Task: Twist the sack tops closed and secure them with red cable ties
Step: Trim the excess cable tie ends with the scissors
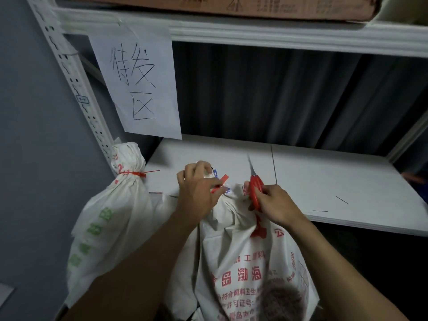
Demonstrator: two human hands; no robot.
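Note:
A white woven sack point(245, 262) with red print stands in front of me, its top gathered. My left hand point(196, 191) grips the twisted neck, and a red cable tie point(220, 183) pokes out beside my fingers. My right hand point(273, 205) holds red-handled scissors point(256, 188) whose blades point up and away, just right of the neck. To the left stands a second white sack point(111, 216) with green print, its neck bound by a red cable tie point(136, 173) with a long tail.
A white shelf board point(324, 181) lies behind the sacks with short cut tie pieces on it. A perforated upright point(76, 89) carries a handwritten paper sign point(139, 84). A cardboard box point(231, 5) rests on the shelf above.

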